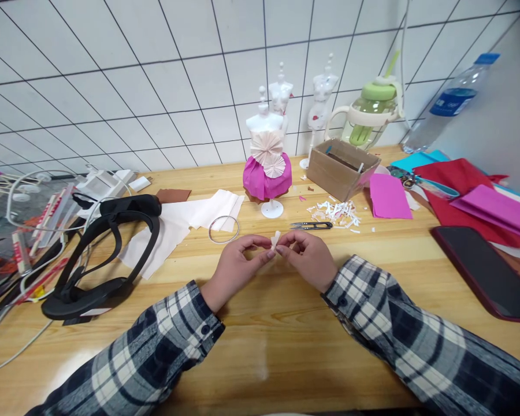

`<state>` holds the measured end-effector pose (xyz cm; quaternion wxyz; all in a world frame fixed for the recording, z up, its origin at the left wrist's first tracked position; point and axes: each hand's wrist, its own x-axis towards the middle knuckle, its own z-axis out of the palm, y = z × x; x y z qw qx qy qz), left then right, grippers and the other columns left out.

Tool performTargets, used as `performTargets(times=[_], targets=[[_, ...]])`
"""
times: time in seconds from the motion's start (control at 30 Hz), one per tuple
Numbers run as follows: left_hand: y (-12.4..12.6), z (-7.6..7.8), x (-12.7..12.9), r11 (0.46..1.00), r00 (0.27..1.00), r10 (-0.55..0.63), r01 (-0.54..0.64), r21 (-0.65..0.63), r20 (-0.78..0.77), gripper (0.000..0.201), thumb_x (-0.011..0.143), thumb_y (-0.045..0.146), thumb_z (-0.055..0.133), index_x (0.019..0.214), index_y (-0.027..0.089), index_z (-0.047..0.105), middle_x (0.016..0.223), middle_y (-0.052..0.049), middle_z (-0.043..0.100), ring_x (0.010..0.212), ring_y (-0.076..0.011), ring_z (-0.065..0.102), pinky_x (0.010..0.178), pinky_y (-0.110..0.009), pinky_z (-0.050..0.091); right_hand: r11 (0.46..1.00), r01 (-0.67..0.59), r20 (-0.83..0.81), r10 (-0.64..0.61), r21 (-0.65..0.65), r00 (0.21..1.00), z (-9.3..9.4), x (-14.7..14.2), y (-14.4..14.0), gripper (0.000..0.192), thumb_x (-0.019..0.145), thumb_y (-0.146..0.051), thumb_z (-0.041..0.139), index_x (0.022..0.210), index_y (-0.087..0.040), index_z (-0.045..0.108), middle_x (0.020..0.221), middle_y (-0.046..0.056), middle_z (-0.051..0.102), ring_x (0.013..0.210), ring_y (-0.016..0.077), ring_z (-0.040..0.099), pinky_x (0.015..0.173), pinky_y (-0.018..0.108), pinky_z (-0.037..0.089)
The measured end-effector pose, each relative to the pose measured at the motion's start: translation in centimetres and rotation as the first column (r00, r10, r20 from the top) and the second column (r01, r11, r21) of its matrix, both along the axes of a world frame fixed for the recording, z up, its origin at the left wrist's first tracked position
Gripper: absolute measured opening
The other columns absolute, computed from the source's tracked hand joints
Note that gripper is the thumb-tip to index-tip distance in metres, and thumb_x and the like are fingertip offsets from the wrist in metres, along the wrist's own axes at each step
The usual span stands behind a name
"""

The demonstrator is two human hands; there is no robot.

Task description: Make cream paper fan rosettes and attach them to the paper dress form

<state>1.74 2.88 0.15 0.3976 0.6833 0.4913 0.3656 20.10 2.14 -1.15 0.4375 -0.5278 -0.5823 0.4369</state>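
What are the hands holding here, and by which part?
Both hands hold one small folded piece of white paper. The left hand and right hand pinch its lower end between their fingertips; its upper end sticks up free.

A wooden table (264, 346) spreads under and all around the pinch point, its pale grain catching a soft glare nearer the viewer. Beyond the pinch, past the table's far edge, rises a white tiled wall (156, 75) with dark grout lines, evenly lit
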Motion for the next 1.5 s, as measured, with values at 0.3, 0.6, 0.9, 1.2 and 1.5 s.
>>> performTargets(times=[0.3, 0.6, 0.9, 1.2, 1.5], targets=[[-0.1, 0.0, 0.2, 0.989, 0.995, 0.001, 0.014, -0.147, 0.098, 0.025, 0.08, 0.041, 0.07, 0.087, 0.018, 0.077, 0.086, -0.004, 0.076, 0.08, -0.0199, 0.067, 0.076, -0.029, 0.051, 0.999, 0.009, 0.023, -0.01, 0.049, 1.0, 0.3, -0.3, -0.5, 0.015, 0.074, -0.033, 0.069, 0.08, -0.021, 0.063, 0.073, -0.001, 0.063, 0.054, 0.0108, 0.047, 0.052, 0.025, 0.039], [0.1, -0.4, -0.1, 0.95, 0.977, -0.099, 0.15, -0.274, 0.191, 0.036, 0.08, 0.049, 0.069, 0.096, 0.017, 0.077, 0.094, -0.006, 0.077, 0.085, -0.0209, 0.067, 0.082, -0.031, 0.05, 0.994, -0.062, -0.146, 0.048, -0.089, 0.988, -0.3, -0.3, 0.0, 0.035, 0.065, -0.041, 0.077, 0.088, -0.02, 0.061, 0.078, -0.002, 0.062, 0.052, 0.0075, 0.043, 0.049, 0.023, 0.038], [0.4, -0.7, -0.7, 0.911, 0.963, -0.17, 0.235, -0.34, 0.211, 0.032, 0.08, 0.047, 0.07, 0.09, 0.017, 0.078, 0.087, -0.005, 0.076, 0.076, -0.0168, 0.064, 0.073, -0.027, 0.049, 0.984, -0.174, -0.073, 0.176, 0.044, 0.982, -0.2, 0.6, 0.5, 0.026, 0.068, -0.034, 0.075, 0.088, -0.02, 0.066, 0.081, 0.0, 0.06, 0.055, 0.0083, 0.043, 0.051, 0.024, 0.037], [0.4, -0.1, -0.6, 0.939, 0.983, -0.145, 0.173, -0.297, 0.115, 0.033, 0.082, 0.047, 0.068, 0.09, 0.017, 0.076, 0.087, -0.005, 0.076, 0.076, -0.0172, 0.065, 0.073, -0.028, 0.049, 0.903, -0.43, -0.204, 0.419, -0.009, 0.885, 0.4, 2.1, 1.0, 0.083, 0.066, -0.034, 0.082, 0.139, -0.029, 0.042, 0.139, 0.011, 0.048, 0.073, 0.0085, 0.057, 0.056, 0.021, 0.047], [0.8, -0.4, -1.0, 0.989, 0.978, -0.145, 0.143, -0.025, -0.15, 0.023, 0.088, 0.037, 0.061, 0.09, 0.018, 0.074, 0.087, -0.004, 0.074, 0.078, -0.0165, 0.066, 0.074, -0.027, 0.049, 0.949, -0.309, -0.118, 0.3, -0.069, 0.947, -0.5, 1.8, 1.5, 0.029, 0.07, -0.039, 0.077, 0.089, -0.018, 0.07, 0.076, 0.002, 0.068, 0.062, 0.0143, 0.062, 0.058, 0.028, 0.053]])
